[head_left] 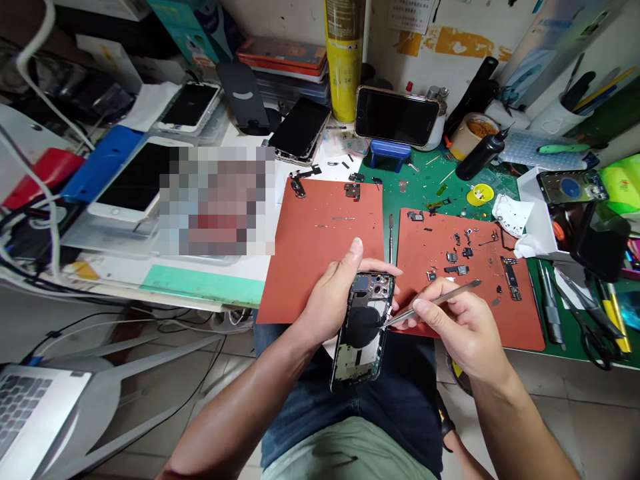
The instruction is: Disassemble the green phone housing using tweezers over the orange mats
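My left hand [333, 290] grips an opened phone housing [363, 340] by its upper end, thumb pointing up and fingers behind it. The housing is tilted above my lap, its bare inside facing me, with a round black patch in the middle and camera openings at the top. In my right hand [457, 323] is a slim metal spudger [435, 297], pinched between thumb and fingers. Its tip meets the right inner edge of the housing. Beyond my hands, small phone parts [457, 270] lie scattered on the right brown mat [480, 313].
Another brown mat [310, 267] carries a few parts. A metal tool [391, 237] lies between the mats. Scissors [597, 340] and a pen-shaped tool [550, 307] are at the right. A yellow can [344, 73] and a propped phone [397, 117] stand behind; a laptop [43, 413] is lower left.
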